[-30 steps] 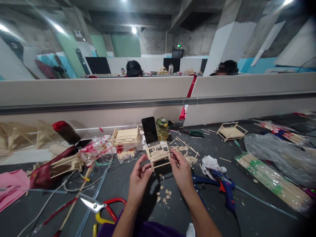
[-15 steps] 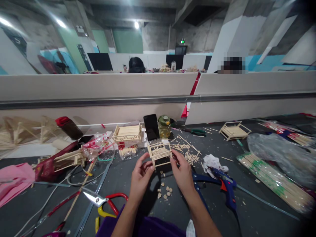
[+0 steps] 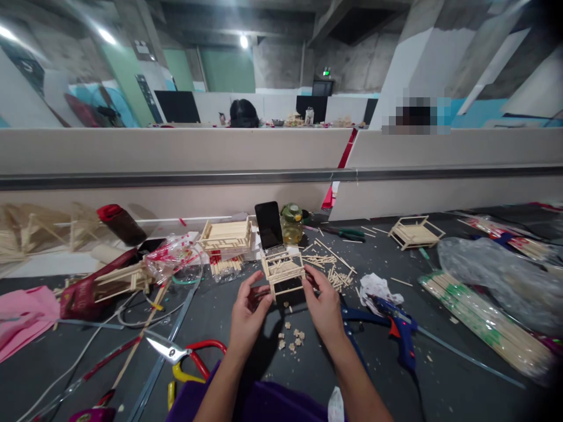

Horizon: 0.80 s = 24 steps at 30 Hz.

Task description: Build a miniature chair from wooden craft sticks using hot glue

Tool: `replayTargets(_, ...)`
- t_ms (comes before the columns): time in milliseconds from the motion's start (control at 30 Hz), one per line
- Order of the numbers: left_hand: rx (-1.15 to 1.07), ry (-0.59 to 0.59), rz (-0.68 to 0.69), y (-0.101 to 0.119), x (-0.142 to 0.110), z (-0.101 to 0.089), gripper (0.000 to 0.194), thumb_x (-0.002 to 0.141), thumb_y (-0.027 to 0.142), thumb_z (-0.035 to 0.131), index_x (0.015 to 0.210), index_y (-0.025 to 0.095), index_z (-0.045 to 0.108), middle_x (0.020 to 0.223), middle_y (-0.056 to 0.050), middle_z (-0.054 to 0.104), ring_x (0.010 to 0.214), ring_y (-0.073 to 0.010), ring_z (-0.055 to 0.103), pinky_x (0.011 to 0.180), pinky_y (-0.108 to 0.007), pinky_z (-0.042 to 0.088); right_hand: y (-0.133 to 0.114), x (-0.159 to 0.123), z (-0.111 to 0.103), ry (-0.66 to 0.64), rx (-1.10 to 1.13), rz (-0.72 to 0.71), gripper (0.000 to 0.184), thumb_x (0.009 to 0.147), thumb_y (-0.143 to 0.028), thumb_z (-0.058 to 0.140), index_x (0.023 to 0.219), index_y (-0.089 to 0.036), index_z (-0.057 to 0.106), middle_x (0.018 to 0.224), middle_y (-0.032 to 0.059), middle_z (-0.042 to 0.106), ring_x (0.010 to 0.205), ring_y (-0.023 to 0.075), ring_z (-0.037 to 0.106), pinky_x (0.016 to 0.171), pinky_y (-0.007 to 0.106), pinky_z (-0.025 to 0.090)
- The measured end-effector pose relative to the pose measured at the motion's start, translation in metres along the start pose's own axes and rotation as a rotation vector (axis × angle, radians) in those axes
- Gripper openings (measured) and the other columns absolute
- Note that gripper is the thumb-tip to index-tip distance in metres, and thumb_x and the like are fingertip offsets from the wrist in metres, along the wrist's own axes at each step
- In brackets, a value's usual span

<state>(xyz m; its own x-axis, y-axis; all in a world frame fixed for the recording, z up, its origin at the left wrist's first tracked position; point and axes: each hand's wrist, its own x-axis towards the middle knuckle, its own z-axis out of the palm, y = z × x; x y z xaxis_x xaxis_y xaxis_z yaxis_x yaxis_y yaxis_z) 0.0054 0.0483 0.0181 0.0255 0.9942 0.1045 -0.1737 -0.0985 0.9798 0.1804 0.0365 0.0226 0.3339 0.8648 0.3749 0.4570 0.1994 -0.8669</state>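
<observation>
A small wooden stick frame model (image 3: 285, 271), built like a tiny railed chair or bed, is held up between my two hands over the dark table. My left hand (image 3: 250, 313) grips its left side, with the thumb at the lower left corner. On the other side my right hand (image 3: 323, 302) pinches the right edge; some of those fingers are hidden behind the model. Below it lie several small flower-shaped wooden pieces (image 3: 291, 339). A phone (image 3: 269, 225) stands propped just behind the model, beside a green-lidded jar (image 3: 292, 224).
Red-and-yellow scissors (image 3: 180, 354) lie at left. A blue glue gun (image 3: 398, 328), crumpled tissue (image 3: 379, 288) and packed sticks (image 3: 484, 322) are at right. Loose short sticks (image 3: 336, 272) are scattered behind my right hand. Other stick models (image 3: 226, 237) stand along the low partition (image 3: 176, 152).
The model stays held in both hands with almost no movement. The whole view has shifted very slightly.
</observation>
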Motion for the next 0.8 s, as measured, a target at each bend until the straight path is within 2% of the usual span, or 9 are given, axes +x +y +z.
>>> replayTargets(167, 0.040, 0.132, 0.061, 0.001, 0.002, -0.008, 0.046, 0.077, 0.034, 0.073, 0.120, 0.022, 0.061, 0.123, -0.009, 0.063, 0.095, -0.0188, 0.066, 0.082, -0.030, 0.053, -0.015, -0.001, -0.018, 0.065, -0.014, -0.018, 0.035, 0.093, -0.029, 0.050, 0.124, -0.018, 0.062, 0.119, 0.0131, 0.067, 0.101, 0.0235, 0.067, 0.092, 0.042, 0.054)
replayTargets(267, 0.054, 0.337, 0.141, 0.006, 0.004, -0.014, 0.031, 0.082, 0.037, 0.068, 0.107, 0.018, 0.067, 0.086, -0.003, 0.068, 0.070, -0.0115, 0.061, 0.068, -0.022, 0.050, -0.026, -0.011, -0.034, 0.158, 0.062, -0.057, 0.030, 0.095, -0.029, 0.049, 0.119, -0.021, 0.065, 0.113, 0.0102, 0.069, 0.098, 0.0220, 0.069, 0.083, 0.038, 0.059)
replayTargets(333, 0.032, 0.423, 0.202, 0.012, 0.005, -0.017, 0.026, 0.085, 0.039, 0.065, 0.096, 0.016, 0.068, 0.064, 0.003, 0.059, 0.055, -0.0087, 0.052, 0.056, -0.019, 0.045, -0.030, -0.021, -0.044, 0.154, 0.150, -0.046, 0.026, 0.094, -0.031, 0.051, 0.111, -0.021, 0.068, 0.106, 0.0089, 0.070, 0.086, 0.0206, 0.071, 0.067, 0.033, 0.061)
replayTargets(400, -0.033, 0.481, 0.239, 0.018, 0.006, -0.017, 0.027, 0.087, 0.042, 0.062, 0.090, 0.015, 0.067, 0.049, 0.008, 0.043, 0.045, -0.0073, 0.041, 0.052, -0.019, 0.044, -0.031, -0.034, -0.053, 0.108, 0.191, 0.015, 0.025, 0.093, -0.035, 0.055, 0.106, -0.020, 0.070, 0.088, 0.0058, 0.072, 0.059, 0.0152, 0.068, 0.047, 0.026, 0.056)
replayTargets(467, -0.078, 0.484, 0.251, 0.025, 0.006, -0.016, 0.028, 0.086, 0.042, 0.063, 0.086, 0.014, 0.067, 0.045, 0.010, 0.037, 0.041, -0.0064, 0.034, 0.050, -0.020, 0.044, -0.031, -0.045, -0.061, 0.069, 0.169, 0.092, 0.026, 0.093, -0.038, 0.056, 0.104, -0.019, 0.071, 0.063, -0.0012, 0.065, 0.035, 0.0083, 0.051, 0.034, 0.021, 0.044)
replayTargets(533, -0.109, 0.473, 0.272, 0.032, 0.006, -0.016, 0.027, 0.085, 0.040, 0.065, 0.085, 0.013, 0.066, 0.044, 0.011, 0.035, 0.039, -0.0054, 0.032, 0.047, -0.018, 0.043, -0.031, -0.052, -0.067, 0.045, 0.118, 0.135, 0.028, 0.095, -0.039, 0.054, 0.104, -0.018, 0.070, 0.050, -0.0063, 0.054, 0.028, 0.0059, 0.040, 0.030, 0.019, 0.035)
replayTargets(633, -0.135, 0.450, 0.322, 0.044, 0.007, -0.016, 0.026, 0.085, 0.036, 0.065, 0.103, 0.016, 0.061, 0.057, 0.007, 0.052, 0.043, -0.0061, 0.047, 0.044, -0.016, 0.042, -0.032, -0.052, -0.075, 0.051, 0.043, 0.111, 0.029, 0.097, -0.037, 0.048, 0.111, -0.020, 0.067, 0.058, -0.0033, 0.060, 0.039, 0.0096, 0.054, 0.038, 0.020, 0.044)
replayTargets(700, -0.118, 0.433, 0.352, 0.051, 0.008, -0.015, 0.034, 0.084, 0.033, 0.067, 0.114, 0.021, 0.056, 0.093, -0.002, 0.065, 0.065, -0.0115, 0.066, 0.049, -0.018, 0.049, -0.034, -0.047, -0.081, 0.068, -0.038, 0.014, 0.030, 0.097, -0.034, 0.049, 0.121, -0.022, 0.064, 0.088, 0.0051, 0.072, 0.072, 0.0175, 0.070, 0.063, 0.030, 0.057)
replayTargets(800, -0.038, 0.463, 0.401, 0.060, 0.009, -0.011, 0.040, 0.082, 0.029, 0.069, 0.119, 0.024, 0.054, 0.129, -0.007, 0.055, 0.112, -0.0213, 0.063, 0.082, -0.028, 0.055, -0.037, -0.043, -0.089, 0.061, -0.177, -0.178, 0.036, 0.091, -0.032, 0.058, 0.126, -0.024, 0.062, 0.121, 0.0099, 0.066, 0.118, 0.0282, 0.060, 0.106, 0.051, 0.041)
